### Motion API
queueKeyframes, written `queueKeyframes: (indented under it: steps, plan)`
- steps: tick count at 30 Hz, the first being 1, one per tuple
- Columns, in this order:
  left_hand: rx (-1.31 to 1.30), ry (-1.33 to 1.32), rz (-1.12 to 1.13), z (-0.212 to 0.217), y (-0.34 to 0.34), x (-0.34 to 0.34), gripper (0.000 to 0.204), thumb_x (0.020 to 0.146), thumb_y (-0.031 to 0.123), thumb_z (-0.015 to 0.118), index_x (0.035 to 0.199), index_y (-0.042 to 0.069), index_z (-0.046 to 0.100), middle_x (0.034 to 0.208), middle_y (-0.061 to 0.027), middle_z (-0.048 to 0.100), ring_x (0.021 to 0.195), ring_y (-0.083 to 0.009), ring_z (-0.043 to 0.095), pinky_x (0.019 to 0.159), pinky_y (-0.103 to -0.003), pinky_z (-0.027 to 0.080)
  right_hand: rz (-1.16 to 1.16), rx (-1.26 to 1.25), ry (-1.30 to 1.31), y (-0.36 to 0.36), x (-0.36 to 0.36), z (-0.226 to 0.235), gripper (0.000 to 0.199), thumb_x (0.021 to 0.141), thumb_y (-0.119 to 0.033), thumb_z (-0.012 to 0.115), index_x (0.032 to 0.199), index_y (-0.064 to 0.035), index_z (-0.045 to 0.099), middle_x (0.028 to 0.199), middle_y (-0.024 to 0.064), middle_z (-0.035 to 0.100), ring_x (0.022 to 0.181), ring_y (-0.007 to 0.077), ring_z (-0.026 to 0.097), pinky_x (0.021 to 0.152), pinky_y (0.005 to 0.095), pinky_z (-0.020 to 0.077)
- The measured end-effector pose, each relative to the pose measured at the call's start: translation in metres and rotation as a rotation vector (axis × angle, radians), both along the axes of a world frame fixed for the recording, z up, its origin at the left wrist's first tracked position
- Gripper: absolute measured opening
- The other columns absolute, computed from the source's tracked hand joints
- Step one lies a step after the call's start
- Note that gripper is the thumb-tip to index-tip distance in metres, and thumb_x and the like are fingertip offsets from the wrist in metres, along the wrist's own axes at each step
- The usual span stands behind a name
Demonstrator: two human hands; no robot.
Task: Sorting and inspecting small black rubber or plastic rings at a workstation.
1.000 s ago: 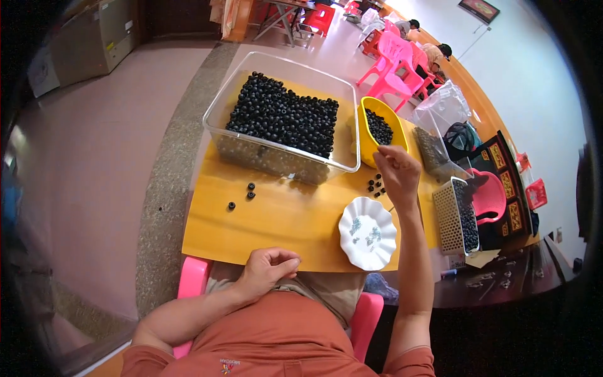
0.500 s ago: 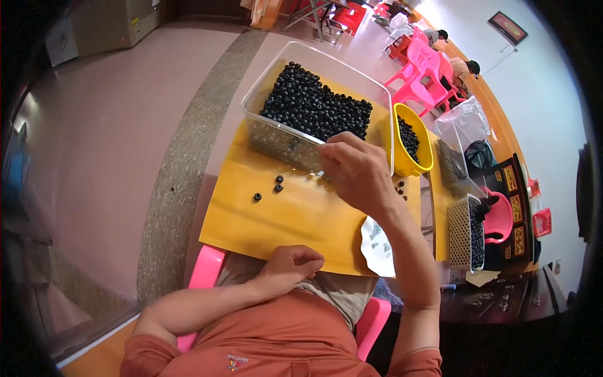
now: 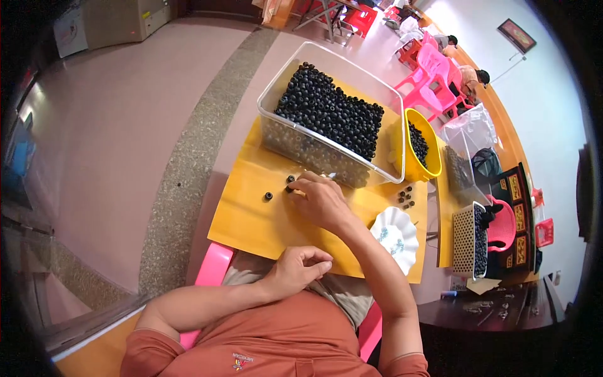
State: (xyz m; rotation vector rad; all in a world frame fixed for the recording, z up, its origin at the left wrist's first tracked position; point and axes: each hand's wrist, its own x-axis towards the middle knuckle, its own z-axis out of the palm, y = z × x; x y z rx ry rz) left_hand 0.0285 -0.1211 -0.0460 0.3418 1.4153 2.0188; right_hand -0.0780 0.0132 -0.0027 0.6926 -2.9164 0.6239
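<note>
Over the middle of the yellow board point(image 3: 242, 220), my right hand point(image 3: 323, 201) is lowered with its fingertips closed at a black bead point(image 3: 289, 188), which they partly cover. Another black bead point(image 3: 291, 179) sits just behind it, and a third black bead point(image 3: 268, 196) lies apart to the left. My left hand point(image 3: 296, 271) rests at the board's near edge, thumb and fingers curled together; whatever they may hold is hidden. Beyond my right hand stands a clear plastic box point(image 3: 314, 135) holding many black beads point(image 3: 333, 107).
A yellow tub point(image 3: 432, 164) of dark beads stands right of the box. Small dark pieces point(image 3: 407, 198) lie near a white scalloped dish point(image 3: 408, 242). Farther right are a beaded basket point(image 3: 468, 245) and a pink chair point(image 3: 502, 229). People sit near pink chairs point(image 3: 433, 69) at the back.
My right hand has come down from the clear box's near rim, toward me and left, to the loose beads. My left hand stays near the board's edge. The view has shifted slightly.
</note>
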Motion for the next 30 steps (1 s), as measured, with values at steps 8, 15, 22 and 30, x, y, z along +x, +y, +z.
queueKeyframes:
  steps: [8, 15, 22, 30]
  plan:
    - [-0.020, -0.063, -0.002, -0.001, 0.002, 0.002, 0.019, 0.091, 0.014, 0.063, 0.100, -0.003, 0.066, 0.082, -0.0027, 0.066, 0.071, -0.0071, 0.060, 0.064, -0.023, 0.051, -0.049, -0.167, 0.466, 0.026, -0.008, 0.080, 0.009, 0.078, -0.001, 0.070, 0.086, -0.0027, 0.069, 0.083, 0.0095, 0.066, 0.063, 0.0196, 0.064, 0.057, 0.0280, 0.0518]
    - [-0.064, -0.019, -0.017, 0.007, -0.005, -0.002, 0.018, 0.091, 0.012, 0.064, 0.103, -0.001, 0.066, 0.082, -0.0006, 0.065, 0.073, -0.0059, 0.059, 0.065, -0.021, 0.050, -0.105, 0.023, 0.004, 0.083, -0.065, 0.109, 0.016, 0.080, -0.008, 0.068, 0.093, 0.0012, 0.069, 0.083, 0.0070, 0.068, 0.069, 0.0154, 0.062, 0.065, 0.0306, 0.0496]
    - [-0.051, 0.015, 0.026, 0.001, -0.006, -0.006, 0.021, 0.091, 0.014, 0.065, 0.104, -0.001, 0.066, 0.086, -0.0002, 0.065, 0.075, -0.0048, 0.058, 0.067, -0.020, 0.048, 0.154, 0.326, -0.642, 0.096, -0.109, 0.071, 0.020, 0.076, -0.016, 0.064, 0.090, -0.0038, 0.069, 0.080, 0.0165, 0.068, 0.074, 0.0257, 0.066, 0.065, 0.0405, 0.0484]
    - [-0.073, 0.005, 0.017, 0.014, -0.013, -0.010, 0.021, 0.090, 0.016, 0.066, 0.104, 0.000, 0.068, 0.090, -0.0004, 0.067, 0.079, -0.0045, 0.058, 0.070, -0.021, 0.049, 0.354, 0.491, -0.247, 0.081, -0.119, 0.064, 0.023, 0.081, -0.008, 0.053, 0.100, -0.0015, 0.065, 0.102, 0.0166, 0.064, 0.101, 0.0311, 0.061, 0.085, 0.0407, 0.0500]
